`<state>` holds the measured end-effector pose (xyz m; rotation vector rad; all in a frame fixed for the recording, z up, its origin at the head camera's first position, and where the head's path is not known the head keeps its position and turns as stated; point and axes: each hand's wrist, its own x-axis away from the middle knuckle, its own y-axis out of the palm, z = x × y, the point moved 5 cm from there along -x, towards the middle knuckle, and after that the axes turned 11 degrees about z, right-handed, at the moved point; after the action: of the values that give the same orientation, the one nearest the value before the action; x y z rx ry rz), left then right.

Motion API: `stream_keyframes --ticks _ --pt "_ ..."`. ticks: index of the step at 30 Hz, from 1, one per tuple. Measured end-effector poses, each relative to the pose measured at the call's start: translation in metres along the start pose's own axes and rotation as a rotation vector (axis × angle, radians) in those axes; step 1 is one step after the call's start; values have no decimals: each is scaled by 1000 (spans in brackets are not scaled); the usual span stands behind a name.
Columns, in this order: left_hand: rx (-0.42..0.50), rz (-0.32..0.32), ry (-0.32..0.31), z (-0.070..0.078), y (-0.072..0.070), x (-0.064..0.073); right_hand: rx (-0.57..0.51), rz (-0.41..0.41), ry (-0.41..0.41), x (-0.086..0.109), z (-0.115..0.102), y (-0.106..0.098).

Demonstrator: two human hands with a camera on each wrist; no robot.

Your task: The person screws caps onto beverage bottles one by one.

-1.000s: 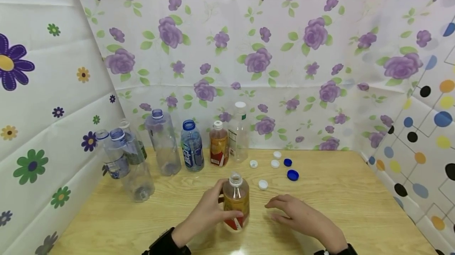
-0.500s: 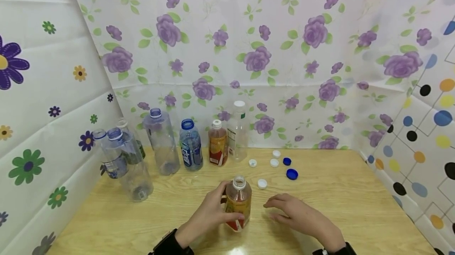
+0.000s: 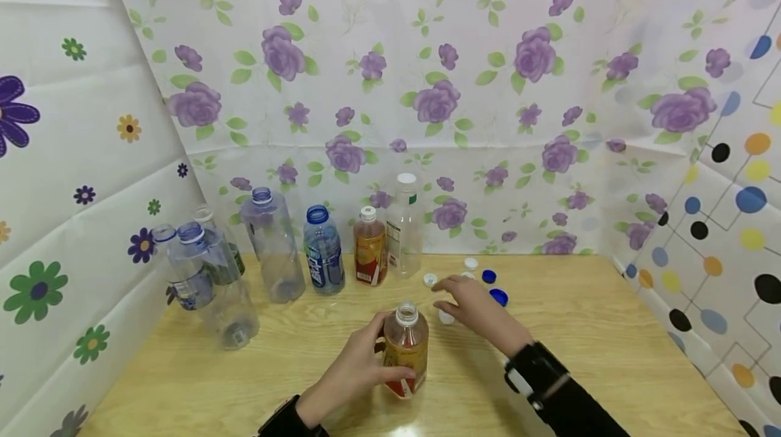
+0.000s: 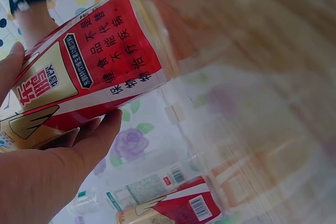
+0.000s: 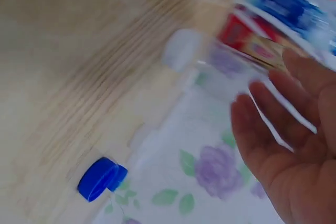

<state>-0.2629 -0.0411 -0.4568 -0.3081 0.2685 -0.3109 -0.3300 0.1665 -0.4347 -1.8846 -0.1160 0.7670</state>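
At table centre, left hand (image 3: 360, 372) grips the uncapped orange bottle (image 3: 405, 349), upright; right hand (image 3: 472, 305), fingers relaxed and spread, hovers over loose white caps (image 3: 430, 280). Capping not started.

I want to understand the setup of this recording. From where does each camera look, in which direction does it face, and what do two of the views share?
Head: above, facing forward and down at the table; both hands and dark sleeves show.
Left wrist: beside the left hand, facing the open red-labelled bottle in its grip.
Right wrist: under the right hand, facing the table and a blue cap; blurred.
Shared: head and left wrist both show that bottle.
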Motion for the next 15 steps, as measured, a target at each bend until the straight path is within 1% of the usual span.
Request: stream_keyframes --ticks 2,6,9,10,15 --pt "8 -5 -5 -1 0 0 13 -9 35 -14 7 12" --pt "31 -26 -34 -3 1 0 39 -72 75 -37 19 33" --pt "46 -35 -49 -2 1 0 69 -125 73 -49 28 46" --pt "47 -36 -45 -2 1 0 73 -143 68 -52 29 49" --pt "51 -22 -42 0 -1 1 70 -217 44 -62 27 59"
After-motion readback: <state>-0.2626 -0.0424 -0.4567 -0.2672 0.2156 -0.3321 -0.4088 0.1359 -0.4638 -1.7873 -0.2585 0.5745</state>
